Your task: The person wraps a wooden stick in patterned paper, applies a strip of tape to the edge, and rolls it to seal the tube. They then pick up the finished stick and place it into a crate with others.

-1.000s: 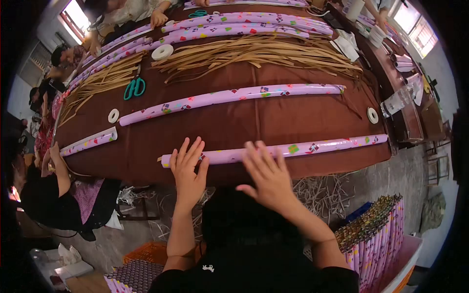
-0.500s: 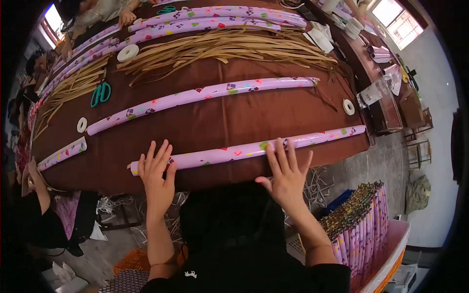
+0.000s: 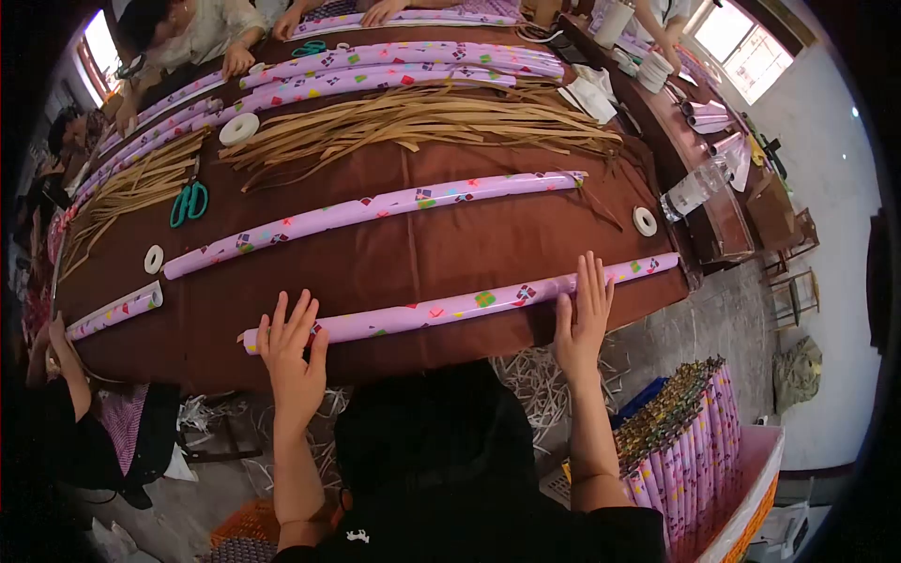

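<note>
"How are the two hands placed?"

"The left hand (image 3: pixel 296 358) and the right hand (image 3: pixel 583 324) are both flat, with fingers stretched, and they grip nothing. Under them lies the long, shiny lilac roll with a coloured print (image 3: pixel 441 310): the left hand is near one end, the right hand nearer to the other. How strongly they press, I cannot tell."

"What could go wrong, in your opinion?"

"If one hand pushes more than the other, I think the roll may turn crooked. Also, the edge of the brown, cloth-covered table (image 3: pixel 357 267) is near, on the body side of the hands, so a roll drawn back too far may fall."

"And beyond the hands?"

"There lies a second lilac printed roll (image 3: pixel 375 206). A too quick push forward may cause a knock against it."
</note>
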Demonstrator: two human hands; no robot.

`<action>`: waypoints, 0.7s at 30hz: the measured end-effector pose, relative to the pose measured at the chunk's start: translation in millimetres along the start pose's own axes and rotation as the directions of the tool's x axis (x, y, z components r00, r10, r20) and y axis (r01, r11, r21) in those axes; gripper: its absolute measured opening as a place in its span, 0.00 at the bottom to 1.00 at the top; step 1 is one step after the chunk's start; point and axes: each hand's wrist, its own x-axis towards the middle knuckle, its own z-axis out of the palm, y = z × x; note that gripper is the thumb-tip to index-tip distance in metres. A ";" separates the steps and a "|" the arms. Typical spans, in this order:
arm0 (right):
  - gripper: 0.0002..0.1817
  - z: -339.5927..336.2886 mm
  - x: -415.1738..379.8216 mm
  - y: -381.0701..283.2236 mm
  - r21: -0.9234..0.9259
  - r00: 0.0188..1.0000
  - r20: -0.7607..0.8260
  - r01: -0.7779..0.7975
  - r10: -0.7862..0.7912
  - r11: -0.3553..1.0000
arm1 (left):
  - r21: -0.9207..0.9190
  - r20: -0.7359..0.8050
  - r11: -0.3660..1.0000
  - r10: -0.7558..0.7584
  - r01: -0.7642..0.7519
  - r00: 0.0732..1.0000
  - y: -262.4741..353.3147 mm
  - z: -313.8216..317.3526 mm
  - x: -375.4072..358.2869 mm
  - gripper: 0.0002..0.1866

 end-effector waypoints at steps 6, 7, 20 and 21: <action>0.24 -0.6 -11.2 45.9 0.362 0.928 -0.159 -0.262 0.337 0.895 | 0.025 0.008 1.000 -0.018 0.018 1.000 5.0 0.7 -2.9 0.21; 0.24 0.0 -12.5 47.0 0.344 0.928 -0.173 -0.257 0.330 0.903 | 0.043 0.014 0.999 -0.030 0.029 0.999 6.5 0.7 -3.3 0.21; 0.40 -17.5 18.6 38.7 -0.183 0.974 0.203 0.139 -0.101 0.973 | 0.052 0.047 0.998 0.017 -0.019 0.999 1.7 -9.4 -5.1 0.24; 0.40 -24.8 22.2 37.4 -0.155 0.962 0.243 0.166 -0.126 0.974 | -0.026 0.022 0.999 -0.029 0.029 0.999 -0.1 -16.9 -4.7 0.24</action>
